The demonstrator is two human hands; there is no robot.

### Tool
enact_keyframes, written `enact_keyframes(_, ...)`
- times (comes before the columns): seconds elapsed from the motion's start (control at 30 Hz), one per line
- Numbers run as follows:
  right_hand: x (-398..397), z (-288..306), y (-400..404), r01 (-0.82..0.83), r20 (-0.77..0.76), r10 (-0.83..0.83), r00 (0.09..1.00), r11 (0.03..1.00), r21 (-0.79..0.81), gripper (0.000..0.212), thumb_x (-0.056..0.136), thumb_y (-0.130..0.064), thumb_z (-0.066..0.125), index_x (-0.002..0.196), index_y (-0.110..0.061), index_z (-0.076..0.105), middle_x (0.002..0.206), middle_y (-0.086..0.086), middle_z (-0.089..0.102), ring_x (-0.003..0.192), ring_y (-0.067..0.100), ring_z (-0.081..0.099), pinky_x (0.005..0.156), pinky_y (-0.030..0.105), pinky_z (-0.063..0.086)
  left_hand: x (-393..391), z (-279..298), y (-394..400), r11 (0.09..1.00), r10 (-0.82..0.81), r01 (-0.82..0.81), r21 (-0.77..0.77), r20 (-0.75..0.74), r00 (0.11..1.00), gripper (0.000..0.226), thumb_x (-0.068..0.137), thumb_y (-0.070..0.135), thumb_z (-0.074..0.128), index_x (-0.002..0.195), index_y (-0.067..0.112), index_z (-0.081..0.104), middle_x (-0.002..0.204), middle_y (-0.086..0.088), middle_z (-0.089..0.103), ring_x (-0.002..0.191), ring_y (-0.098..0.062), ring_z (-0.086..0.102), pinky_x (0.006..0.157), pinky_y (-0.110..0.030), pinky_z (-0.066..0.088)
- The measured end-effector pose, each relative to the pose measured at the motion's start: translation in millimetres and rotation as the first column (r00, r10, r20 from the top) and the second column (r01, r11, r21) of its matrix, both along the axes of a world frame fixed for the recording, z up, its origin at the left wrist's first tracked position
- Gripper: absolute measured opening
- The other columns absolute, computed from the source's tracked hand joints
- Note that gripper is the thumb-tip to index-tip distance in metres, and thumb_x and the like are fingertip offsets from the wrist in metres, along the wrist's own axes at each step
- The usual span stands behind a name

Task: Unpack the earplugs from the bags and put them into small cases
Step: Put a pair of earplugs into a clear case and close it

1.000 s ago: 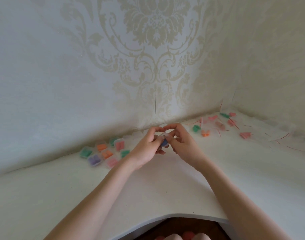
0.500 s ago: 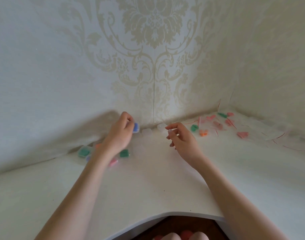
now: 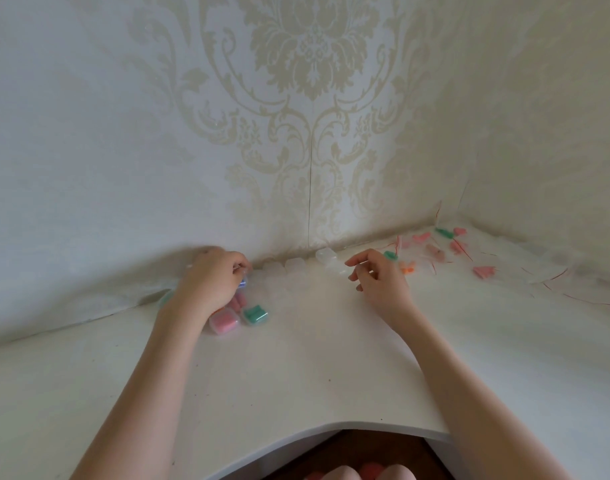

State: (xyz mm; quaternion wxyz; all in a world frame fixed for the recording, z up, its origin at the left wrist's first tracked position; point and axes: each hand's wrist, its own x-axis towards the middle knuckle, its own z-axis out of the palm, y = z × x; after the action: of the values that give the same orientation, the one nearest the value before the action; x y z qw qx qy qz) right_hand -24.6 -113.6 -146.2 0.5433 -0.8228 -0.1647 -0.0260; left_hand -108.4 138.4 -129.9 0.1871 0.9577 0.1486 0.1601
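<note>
Setting a filled case down among its neighbours is where we see the first hazard: our left hand has its fingers curled round a small case with blue earplugs, low over the worktop and right against the cluster of finished cases, with the pink case and the green case just beside the wrist. We judge that a careless release could knock those two aside, or let the blue one tip if its lid is not fully snapped; whether it is snapped we cannot tell, since the fingers hide it. Our right hand holds nothing, its fingers loosely bent and apart, hovering just beside the clear empty cases lined along the wall. These are nearly the same pale tone as the worktop, so a mis-reach could scatter the row. Further right lie the bagged earplugs, pink, green and orange, among thin clear bags with red strips; the orange pair sits nearest. Such light bags probably slide easily, and a pair pulled out hastily could roll off toward the corner.
</note>
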Motion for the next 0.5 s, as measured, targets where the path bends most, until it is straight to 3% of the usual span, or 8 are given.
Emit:
enact_keyframes(0.07,0,0,-1,0.000,0.003,0.000,1.000,1.000,-0.003,0.031,0.092,-0.002,0.042,0.086,-0.027,0.060,0.077,-0.005,0.062,0.069,0.014,0.055,0.052,0.010,0.038,-1,0,-2,0.999,0.011,-0.013,0.038,0.047,0.999,0.018,0.088,0.014,0.057,0.098,0.021,0.071,0.095,-0.007,0.058,0.100,-0.028,0.054,0.081,-0.036,0.045)
enact_keyframes(0.17,1,-1,-2,0.004,0.001,-0.004,1.000,1.000,-0.007,0.032,0.092,-0.001,0.042,0.085,-0.027,0.059,0.077,-0.005,0.061,0.068,0.013,0.055,0.057,0.015,0.039,-2,4,-4,0.999,-0.002,-0.003,0.038,0.135,0.991,0.009,0.085,0.011,0.063,0.089,0.017,0.068,0.089,-0.003,0.049,0.089,-0.022,0.050,0.073,-0.033,0.041)
enact_keyframes(0.3,4,-2,-4,0.020,0.001,-0.020,1.000,0.999,-0.026,0.034,0.090,0.000,0.040,0.085,-0.027,0.060,0.078,-0.005,0.061,0.069,0.013,0.055,0.057,0.019,0.039,-3,5,-2,0.999,-0.019,0.026,-0.044,0.155,0.988,0.024,0.079,-0.001,0.061,0.076,0.022,0.064,0.080,0.000,0.055,0.072,-0.016,0.050,0.061,-0.030,0.039)
enact_keyframes(0.5,8,-5,-6,0.076,0.053,-0.073,0.996,0.996,-0.055,0.031,0.090,-0.001,0.040,0.087,-0.023,0.061,0.077,-0.004,0.060,0.062,0.008,0.049,0.045,0.011,0.034,-1,2,-14,1.000,-0.009,0.010,-0.001,0.138,0.990,0.027,0.077,0.000,0.055,0.085,0.024,0.065,0.085,0.006,0.057,0.072,-0.012,0.049,0.058,-0.027,0.032)
